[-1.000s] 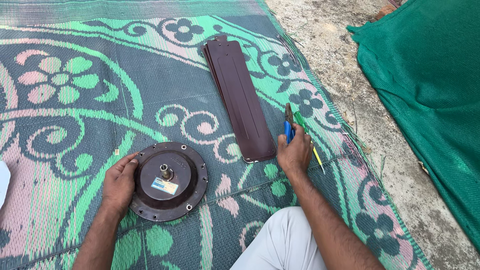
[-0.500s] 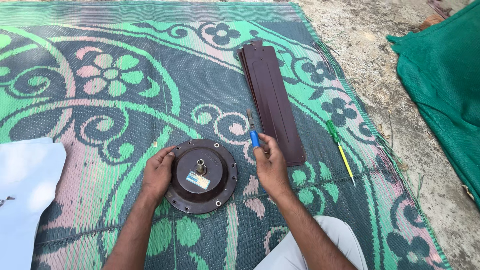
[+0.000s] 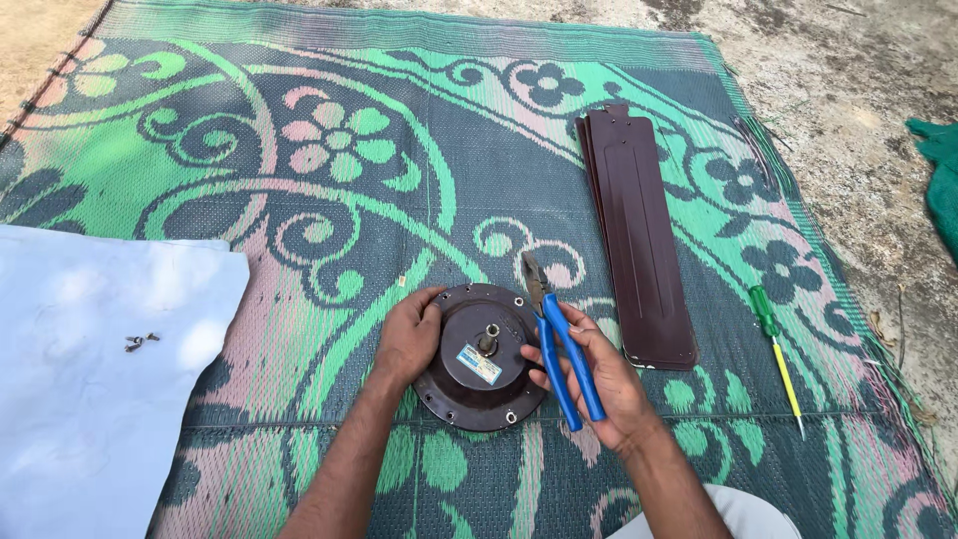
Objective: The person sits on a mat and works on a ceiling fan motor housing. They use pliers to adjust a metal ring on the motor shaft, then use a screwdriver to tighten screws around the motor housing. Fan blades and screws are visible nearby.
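Note:
A round dark brown fan motor housing (image 3: 477,385) with a short centre shaft lies flat on a green patterned mat (image 3: 399,150). My left hand (image 3: 407,334) grips its left rim. My right hand (image 3: 601,377) holds blue-handled pliers (image 3: 557,344) at the housing's right edge, with the jaws pointing away from me. Brown fan blades (image 3: 639,235) lie stacked on the mat to the right of the motor.
A green and yellow screwdriver (image 3: 776,351) lies on the mat right of the blades. A white sheet (image 3: 90,399) at the left carries a few small screws (image 3: 140,341). Bare concrete ground (image 3: 858,120) and a green cloth (image 3: 940,185) lie beyond the mat's right edge.
My right hand lifted the blue pliers from the mat beside the screwdriver and carried them left to the motor housing. My left hand stayed on the rim. The view shifted left.

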